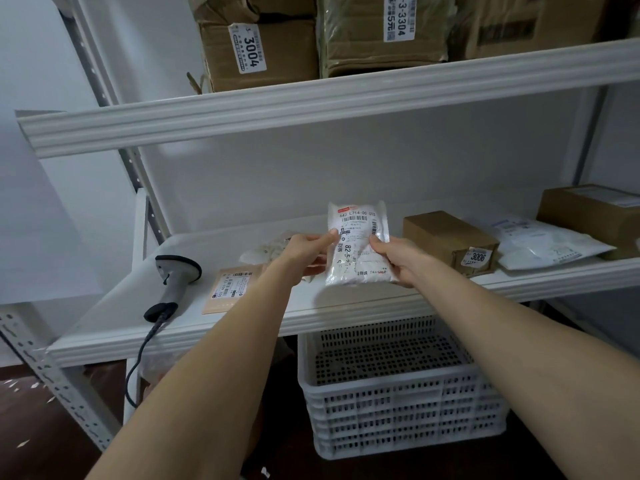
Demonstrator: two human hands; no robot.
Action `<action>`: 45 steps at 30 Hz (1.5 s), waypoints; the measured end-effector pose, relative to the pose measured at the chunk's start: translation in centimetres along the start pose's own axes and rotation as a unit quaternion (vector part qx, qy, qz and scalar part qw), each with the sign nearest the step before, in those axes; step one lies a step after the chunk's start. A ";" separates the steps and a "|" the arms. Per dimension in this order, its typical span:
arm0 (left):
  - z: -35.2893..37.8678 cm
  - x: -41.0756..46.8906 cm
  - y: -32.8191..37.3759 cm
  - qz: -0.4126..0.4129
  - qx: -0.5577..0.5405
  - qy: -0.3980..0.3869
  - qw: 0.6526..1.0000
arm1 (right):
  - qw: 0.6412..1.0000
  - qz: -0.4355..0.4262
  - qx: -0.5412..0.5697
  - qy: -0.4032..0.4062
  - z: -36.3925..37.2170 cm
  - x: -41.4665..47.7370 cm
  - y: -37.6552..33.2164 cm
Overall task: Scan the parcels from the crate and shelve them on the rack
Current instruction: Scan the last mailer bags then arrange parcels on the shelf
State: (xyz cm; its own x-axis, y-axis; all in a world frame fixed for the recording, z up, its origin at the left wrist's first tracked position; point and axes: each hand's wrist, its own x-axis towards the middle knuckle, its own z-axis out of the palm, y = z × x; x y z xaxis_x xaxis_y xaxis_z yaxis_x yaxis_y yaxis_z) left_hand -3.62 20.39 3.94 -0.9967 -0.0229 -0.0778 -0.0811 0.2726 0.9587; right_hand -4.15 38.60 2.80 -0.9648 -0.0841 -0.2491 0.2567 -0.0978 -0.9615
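I hold a small white plastic parcel [358,242] with a barcode label upright above the middle shelf [242,327] of the white rack. My left hand [304,254] pinches its left edge, and my right hand [401,261] grips its right edge. The grey handheld scanner [175,282] lies on the shelf to the left, its cable hanging over the front edge. A white perforated crate [398,403] stands on the floor under the shelf; no parcels show inside it.
On the same shelf lie a tan flat envelope [230,287], a pale bag [266,249] behind my left hand, a brown box [450,242] tagged 3006, white mailers [547,244] and another box [595,213]. Labelled cartons [256,53] fill the upper shelf.
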 end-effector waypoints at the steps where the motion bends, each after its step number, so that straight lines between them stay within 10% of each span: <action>1: 0.1 0.0 0.2 -0.001 0.013 0.000 1.000 | 1.000 -0.002 -0.009 -0.007 0.0 -0.1 -0.1; 15: 2.3 1.0 -0.1 -0.024 -0.226 0.142 0.964 | 0.991 0.007 0.132 0.005 -0.2 -0.2 -0.7; 25: 3.3 1.3 -1.7 -0.069 -0.133 0.048 0.987 | 0.994 -0.043 0.045 0.089 -0.6 1.1 0.2; 36: 4.7 3.2 -2.3 -0.080 -0.150 0.112 0.979 | 0.989 -0.049 0.068 0.122 -1.7 2.6 1.0; 41: 5.1 4.3 -2.3 -0.061 -0.092 0.144 0.983 | 0.927 -0.120 -0.275 0.225 -2.1 3.1 1.4; 45: 7.1 4.2 -1.8 -0.076 -0.050 0.125 0.988 | 0.859 -0.215 -0.437 0.158 -1.6 2.8 1.3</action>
State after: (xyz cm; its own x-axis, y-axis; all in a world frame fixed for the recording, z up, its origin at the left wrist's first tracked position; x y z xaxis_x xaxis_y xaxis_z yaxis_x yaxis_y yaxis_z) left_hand -7.63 26.68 -0.05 -0.9404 -0.2971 -0.1654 -0.2177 0.1522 0.9641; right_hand -6.65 39.82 0.66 -0.9625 0.0598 0.2644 -0.1347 0.7409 -0.6580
